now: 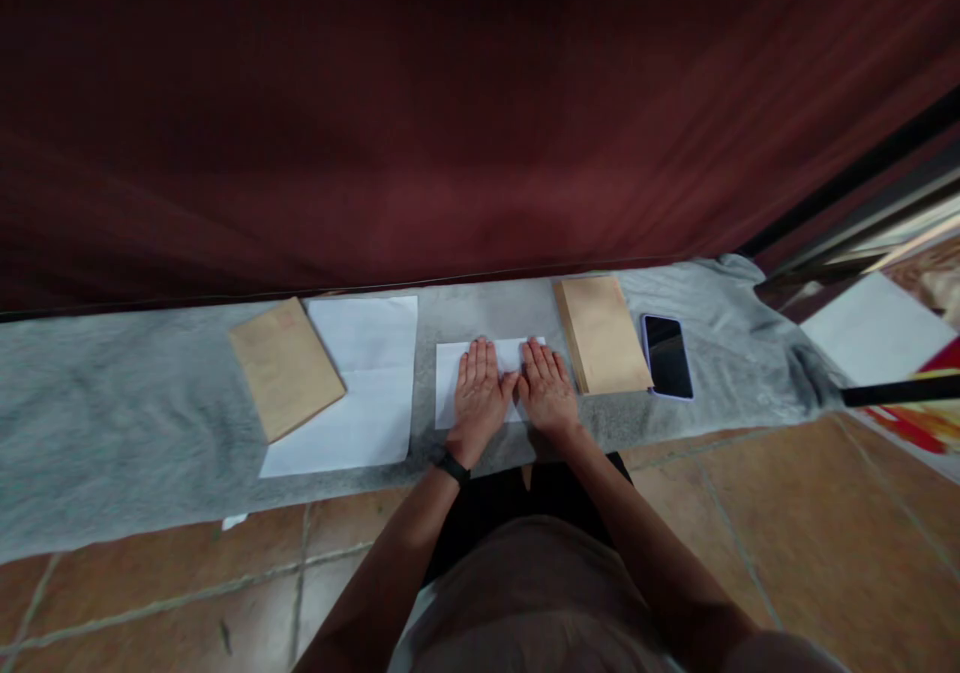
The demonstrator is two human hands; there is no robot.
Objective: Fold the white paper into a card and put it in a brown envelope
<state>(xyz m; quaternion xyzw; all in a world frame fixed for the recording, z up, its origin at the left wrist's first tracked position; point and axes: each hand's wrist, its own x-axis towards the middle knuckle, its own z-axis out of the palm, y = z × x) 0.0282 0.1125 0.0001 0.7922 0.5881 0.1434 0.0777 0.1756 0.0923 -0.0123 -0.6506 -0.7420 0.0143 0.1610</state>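
Observation:
A white sheet of paper [445,383], smaller than the sheets at the left, lies on the grey cloth in front of me. My left hand [480,393] rests flat on it, fingers stretched out and pointing away from me. Beside it my right hand [547,388] lies flat over the paper's right part, and the two thumbs meet or nearly meet. Both palms hide much of the sheet. Just right of my right hand is a stack of brown envelopes [604,333].
Larger white paper [375,383] lies at the left, partly under brown envelopes [287,368]. A phone [667,356] is right of the envelope stack. The grey cloth [135,403] covers a narrow surface against a dark red curtain [450,153]. Tiled floor [720,513] shows below.

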